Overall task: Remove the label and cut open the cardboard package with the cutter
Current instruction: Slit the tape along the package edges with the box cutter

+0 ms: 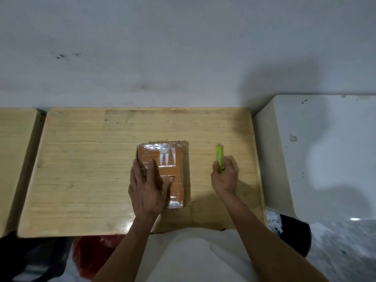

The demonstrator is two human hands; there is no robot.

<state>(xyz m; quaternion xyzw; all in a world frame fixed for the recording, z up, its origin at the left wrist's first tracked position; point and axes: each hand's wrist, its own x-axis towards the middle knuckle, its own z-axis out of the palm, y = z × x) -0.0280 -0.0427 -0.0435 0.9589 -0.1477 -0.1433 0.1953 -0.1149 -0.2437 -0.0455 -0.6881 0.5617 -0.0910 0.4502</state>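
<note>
Taped cardboard package (162, 171) lies mid-worktop (81, 169); left hand (148, 190) flat on it, fingers straight, pressing; right hand (224, 177) clenched round yellow-green cutter (219, 156), just beside package; advice: keep holding hand clear of the blade path, cut shallow along tape seam

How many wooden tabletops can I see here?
2: the main wooden table under the package, and a second tabletop at the left edge, only partly in view. More may lie outside the picture.

Orange-brown cardboard package (173, 169) under glossy clear tape; lime-green cutter (219, 157); pale grained wooden table (81, 169); grey-white wall (183, 47).
</note>
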